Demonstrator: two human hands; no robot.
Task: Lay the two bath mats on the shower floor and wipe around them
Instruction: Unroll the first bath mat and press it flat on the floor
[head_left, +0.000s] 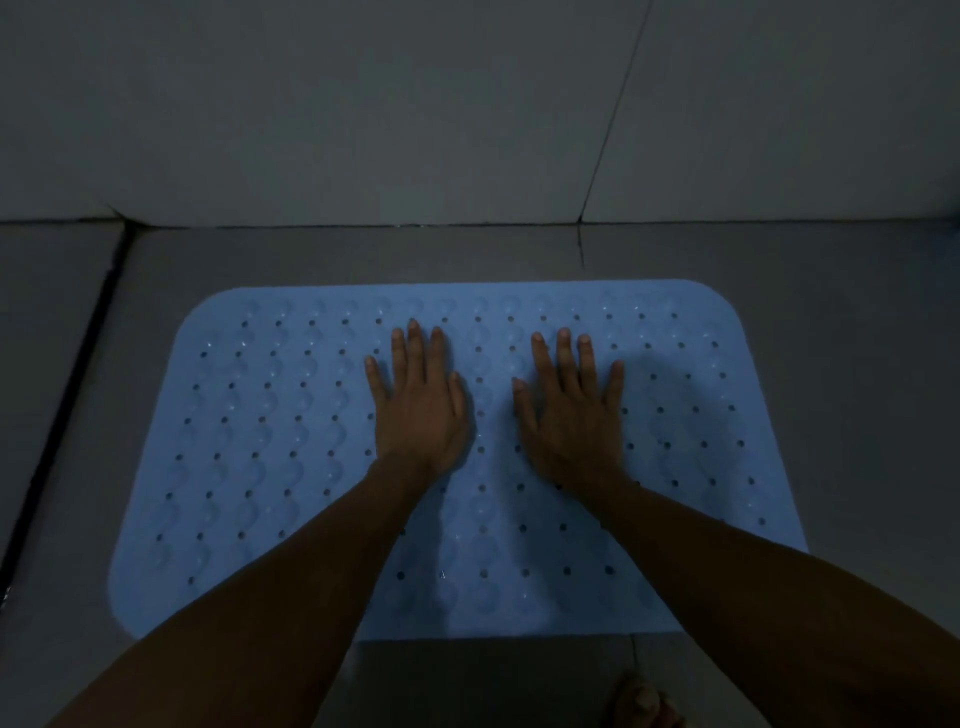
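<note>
Dim, bluish, soft wide-angle view.

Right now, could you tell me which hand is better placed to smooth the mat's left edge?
Left, probably. Both hands lie flat mid-mat, but the left hand sits nearer that edge than the right hand.

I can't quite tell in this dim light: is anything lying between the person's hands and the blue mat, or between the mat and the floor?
Nothing visible. The left hand and right hand rest flat, fingers spread, directly on the blue mat, which lies flat on the grey floor.
</note>
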